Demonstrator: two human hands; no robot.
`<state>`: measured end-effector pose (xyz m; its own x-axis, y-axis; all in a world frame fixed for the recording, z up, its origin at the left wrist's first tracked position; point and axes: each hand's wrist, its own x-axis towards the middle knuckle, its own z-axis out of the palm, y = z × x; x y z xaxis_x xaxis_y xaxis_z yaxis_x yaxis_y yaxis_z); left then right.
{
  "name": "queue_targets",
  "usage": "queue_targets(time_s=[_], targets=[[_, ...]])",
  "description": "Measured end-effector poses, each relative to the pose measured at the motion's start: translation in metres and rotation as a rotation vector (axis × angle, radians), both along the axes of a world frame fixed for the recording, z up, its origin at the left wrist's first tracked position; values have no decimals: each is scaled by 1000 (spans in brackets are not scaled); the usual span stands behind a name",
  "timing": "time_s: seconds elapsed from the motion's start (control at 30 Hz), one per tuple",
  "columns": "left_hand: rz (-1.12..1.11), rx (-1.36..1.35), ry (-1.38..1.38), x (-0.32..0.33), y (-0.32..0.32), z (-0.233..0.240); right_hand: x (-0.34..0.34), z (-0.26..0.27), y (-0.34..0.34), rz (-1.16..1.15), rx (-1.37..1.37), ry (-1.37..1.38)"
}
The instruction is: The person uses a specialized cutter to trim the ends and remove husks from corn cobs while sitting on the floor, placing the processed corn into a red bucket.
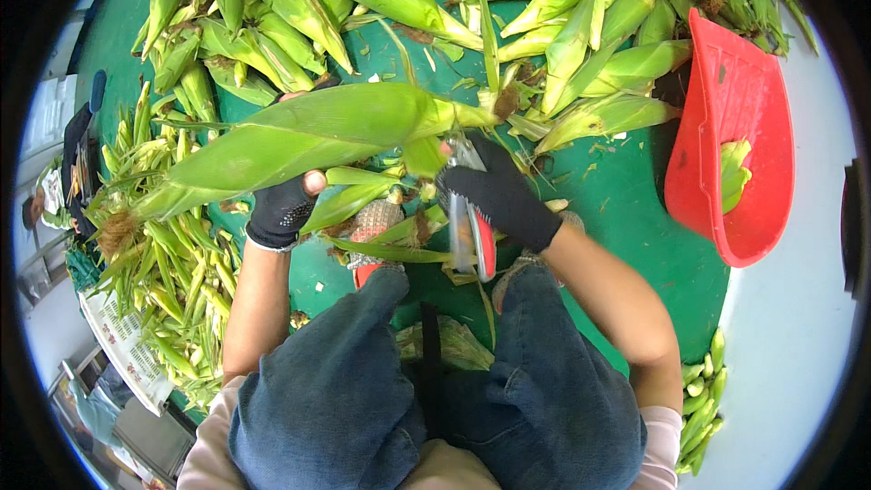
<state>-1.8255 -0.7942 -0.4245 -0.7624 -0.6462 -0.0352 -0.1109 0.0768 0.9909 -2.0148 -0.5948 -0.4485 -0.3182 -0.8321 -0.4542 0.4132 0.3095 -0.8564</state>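
Note:
A large ear of corn in its green husk (306,139) lies across my left hand (280,209), with its brown silk towards the lower left and its stem end to the right. My left hand wears a black fingerless glove, the thumb pressing the husk from below. Gripped in my right hand (507,194), also in a black glove, are pruning shears with red and grey handles (484,245), which look blurred. Their metal head is just under the stem end of the ear; whether the blades touch it, I cannot tell. Trimmed husk leaves (360,201) lie beneath, around my shoes.
Unhusked corn ears (292,10) are heaped along the far side of the green floor (612,180). A pile of cut husk pieces (177,292) is at the left. The red plastic dustpan (694,156) at right holds a green piece. More ears (701,401) lie lower right.

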Motion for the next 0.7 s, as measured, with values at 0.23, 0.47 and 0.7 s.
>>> queue_targets(time_s=[0.23,0.47,0.7], targets=[[459,876,477,-22,-19,16,10,28,14,-201,37,-305],[358,537,306,-30,-39,-4,-15,4,31,-39,25,-514],[-445,137,-391,-52,-6,29,0,64,-1,268,-64,759]])
